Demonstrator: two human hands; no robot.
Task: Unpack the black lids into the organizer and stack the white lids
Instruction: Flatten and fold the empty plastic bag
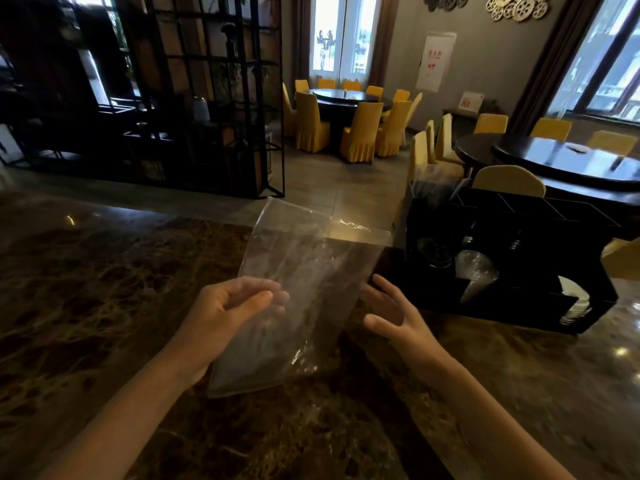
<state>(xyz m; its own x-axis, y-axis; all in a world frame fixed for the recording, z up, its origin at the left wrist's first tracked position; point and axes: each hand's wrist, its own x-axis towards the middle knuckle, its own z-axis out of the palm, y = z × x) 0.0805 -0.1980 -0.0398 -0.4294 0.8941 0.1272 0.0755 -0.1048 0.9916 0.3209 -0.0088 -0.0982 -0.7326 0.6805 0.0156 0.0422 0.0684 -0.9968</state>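
A clear, empty-looking plastic bag hangs flat above the dark marble counter. My left hand grips its left edge, fingers curled over the film. To the bag's right, my right hand is spread with fingers apart, its fingertips at or just behind the bag's right edge; whether they touch it I cannot tell. The black organizer stands at the right on the counter. Dark lids sit in one of its front compartments, clear domed lids in the one beside it, and white lids at its right end.
Straws in a clear sleeve stand in the organizer's top left slot. Beyond the counter are round dark tables with yellow-covered chairs and a black metal shelving rack at the left.
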